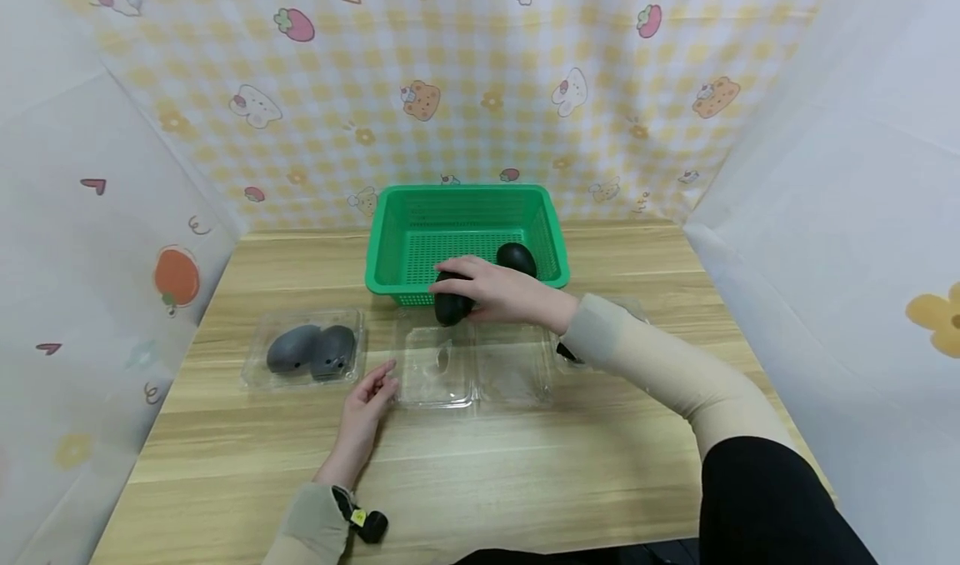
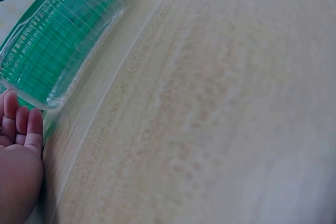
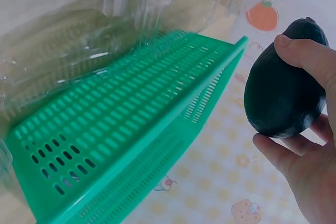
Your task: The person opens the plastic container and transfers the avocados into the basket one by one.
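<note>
My right hand (image 1: 506, 292) grips a dark avocado (image 1: 452, 305) in front of the green basket (image 1: 405, 290). In the right wrist view the thumb lies on one side of that avocado (image 3: 281, 90) and fingertips on the other. Another dark avocado (image 1: 516, 257) rests inside the basket at its right. Below the held one, a clear plastic clamshell box (image 1: 438, 398) lies unfolded on the table. My left hand (image 1: 363, 407), fingers loosely bent, is at the clamshell's left edge; in the left wrist view its fingertips (image 2: 34, 116) are right by the clear plastic (image 2: 55, 100).
Left of the left hand stands a lidded clear box (image 1: 258, 373) with two dark avocados (image 1: 294, 348) inside. Another clear box (image 1: 630, 305) is partly hidden under the right forearm. A patterned cloth (image 1: 465, 57) hangs behind the basket on the wooden table (image 1: 480, 473).
</note>
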A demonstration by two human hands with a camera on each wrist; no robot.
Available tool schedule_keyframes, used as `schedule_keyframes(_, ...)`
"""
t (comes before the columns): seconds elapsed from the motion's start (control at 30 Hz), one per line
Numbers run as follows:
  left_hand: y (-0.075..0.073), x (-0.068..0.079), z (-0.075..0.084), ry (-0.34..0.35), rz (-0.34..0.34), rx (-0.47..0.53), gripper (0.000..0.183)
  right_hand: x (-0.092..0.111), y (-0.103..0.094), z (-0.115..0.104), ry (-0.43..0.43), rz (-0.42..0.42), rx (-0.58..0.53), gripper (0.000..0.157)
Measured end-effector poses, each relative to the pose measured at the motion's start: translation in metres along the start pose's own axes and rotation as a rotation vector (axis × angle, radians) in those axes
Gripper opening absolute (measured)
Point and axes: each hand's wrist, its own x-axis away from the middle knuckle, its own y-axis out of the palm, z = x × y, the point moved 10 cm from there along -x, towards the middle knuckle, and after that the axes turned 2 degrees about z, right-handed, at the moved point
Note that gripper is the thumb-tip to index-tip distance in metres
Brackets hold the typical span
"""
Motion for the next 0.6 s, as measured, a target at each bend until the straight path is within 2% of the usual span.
schedule_keyframes(0.13, 0.000, 0.001, 0.001, -0.001, 0.000, -0.008, 0.041, -0.001, -0.005, 0.003, -0.005, 0.036, -0.035, 0.061)
schedule_keyframes(0.3, 0.000, 0.001, 0.001, -0.005, -0.003, -0.010, 0.042, -0.002, -0.008, 0.009, 0.007, 0.041, -0.044, 0.062)
schedule_keyframes(0.6, 0.000, 0.001, 0.001, -0.016, -0.012, -0.014, 0.039, -0.004, -0.022, 0.024, 0.020, 0.055, 0.002, 0.064)
